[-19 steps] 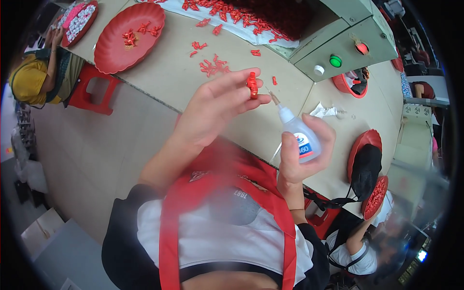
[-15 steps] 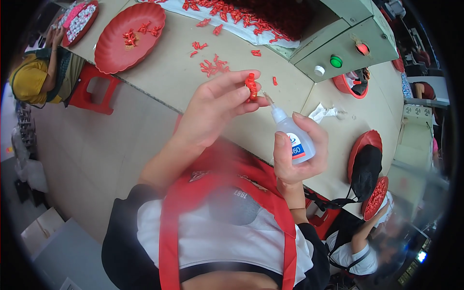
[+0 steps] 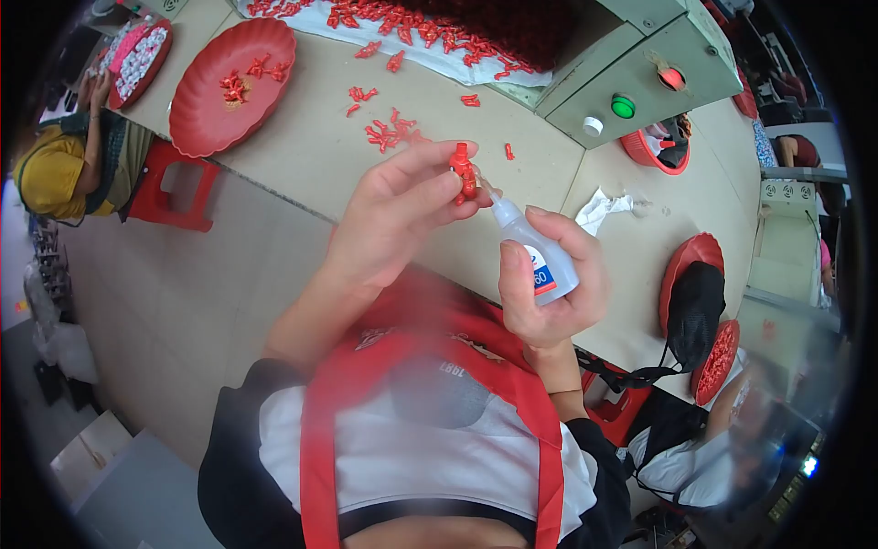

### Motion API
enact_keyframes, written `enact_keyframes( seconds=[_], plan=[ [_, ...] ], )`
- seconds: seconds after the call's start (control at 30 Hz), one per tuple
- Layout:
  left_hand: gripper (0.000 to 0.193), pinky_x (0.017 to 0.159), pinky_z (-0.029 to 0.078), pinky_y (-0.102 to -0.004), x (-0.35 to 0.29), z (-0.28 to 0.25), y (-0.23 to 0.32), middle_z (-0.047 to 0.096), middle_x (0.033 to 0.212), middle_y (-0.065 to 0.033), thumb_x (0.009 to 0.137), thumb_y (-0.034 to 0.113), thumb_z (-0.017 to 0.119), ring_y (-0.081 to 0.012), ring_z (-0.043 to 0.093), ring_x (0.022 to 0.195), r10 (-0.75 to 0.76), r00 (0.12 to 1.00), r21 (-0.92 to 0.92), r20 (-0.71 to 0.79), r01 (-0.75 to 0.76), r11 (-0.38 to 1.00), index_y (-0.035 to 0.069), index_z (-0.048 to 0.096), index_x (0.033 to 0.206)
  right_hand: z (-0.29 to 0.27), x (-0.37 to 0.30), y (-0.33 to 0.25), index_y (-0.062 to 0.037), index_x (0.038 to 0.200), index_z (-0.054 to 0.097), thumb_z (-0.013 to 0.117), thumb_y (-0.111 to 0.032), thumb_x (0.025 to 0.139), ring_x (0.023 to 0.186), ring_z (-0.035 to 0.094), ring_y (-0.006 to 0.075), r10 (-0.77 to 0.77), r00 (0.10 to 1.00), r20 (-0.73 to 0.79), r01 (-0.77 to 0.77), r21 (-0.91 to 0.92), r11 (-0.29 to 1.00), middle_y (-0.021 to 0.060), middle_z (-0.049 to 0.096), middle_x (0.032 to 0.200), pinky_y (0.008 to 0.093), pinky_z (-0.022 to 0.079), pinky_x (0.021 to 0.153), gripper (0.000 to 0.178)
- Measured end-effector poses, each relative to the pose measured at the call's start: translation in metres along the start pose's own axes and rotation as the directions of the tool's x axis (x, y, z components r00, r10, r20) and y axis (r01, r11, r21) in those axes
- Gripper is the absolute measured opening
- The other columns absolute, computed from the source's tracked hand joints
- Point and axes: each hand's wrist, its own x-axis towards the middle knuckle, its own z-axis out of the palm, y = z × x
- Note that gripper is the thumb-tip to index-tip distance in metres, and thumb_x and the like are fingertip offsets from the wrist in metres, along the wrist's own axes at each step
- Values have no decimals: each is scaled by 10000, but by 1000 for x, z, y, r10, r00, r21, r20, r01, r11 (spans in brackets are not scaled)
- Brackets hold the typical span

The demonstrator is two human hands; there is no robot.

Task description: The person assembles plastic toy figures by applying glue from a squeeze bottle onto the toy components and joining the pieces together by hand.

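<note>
Between the thumb and fingers of my left hand (image 3: pixel 393 206) a small red plastic figure (image 3: pixel 463 171) is pinched upright above the table's near edge. My right hand (image 3: pixel 572 288) is wrapped round a clear squeeze bottle (image 3: pixel 541 254) with a blue and white label. Its thin nozzle tilts up to the left, and the tip is at the side of the figure; whether it touches cannot be made out. Beyond my hands, loose red plastic pieces (image 3: pixel 391 130) lie in a small group on the table (image 3: pixel 540 188).
A scalloped red tray (image 3: pixel 197 114) with a few red figures sits at left. Many red pieces (image 3: pixel 439 35) cover a white cloth beside a grey-green machine (image 3: pixel 640 78) with buttons. At right are a red basket (image 3: pixel 672 166), crumpled tissue (image 3: pixel 599 210) and a black bag (image 3: pixel 695 311). People work on both sides.
The bottle's nozzle has come closer to the red figure, from a small gap to right beside it. My left hand keeps its pinch. The whole view has shifted slightly.
</note>
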Motion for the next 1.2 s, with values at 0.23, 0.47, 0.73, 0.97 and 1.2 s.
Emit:
enact_keyframes(
  seconds=[0.23,0.47,0.73,0.97,1.2],
  plan=[
    [277,773,488,-264,-1,0,2,600,910,-84,848,72,549,-187,603,865,8,1000,1,23,-8,1000,5,527,1116,5,3,8,18,923,559,694,-6,625,500,561,175,-119,991,-60,119,7,993,97,589,662,232,427,455,328],
    [300,779,487,-259,-1,-1,1,599,922,-76,849,73,548,-180,601,876,2,1000,8,1,-2,1000,-5,516,1138,2,4,5,4,897,570,693,-12,623,480,541,175,-112,993,-29,112,-5,994,92,576,642,242,417,443,301],
    [331,796,479,-252,-1,-1,3,599,931,-73,863,104,531,-179,599,890,-63,997,-46,52,66,997,-19,496,1168,3,4,6,3,905,571,694,-11,627,489,546,176,-114,992,-46,115,12,993,96,589,661,241,420,447,305],
    [341,805,478,-255,-1,-3,2,599,936,-69,858,105,535,-177,597,888,-82,995,-53,63,85,995,-19,493,1173,2,4,6,4,907,570,695,-11,629,494,550,177,-115,992,-44,115,11,993,99,594,670,236,421,448,304],
    [342,821,479,-266,-1,-3,2,599,939,-60,856,107,539,-163,592,887,-82,995,-45,61,85,995,-17,496,1172,3,6,6,10,910,562,694,-6,629,498,555,182,-133,991,-34,134,25,991,104,599,681,245,426,449,311]
  ],
)
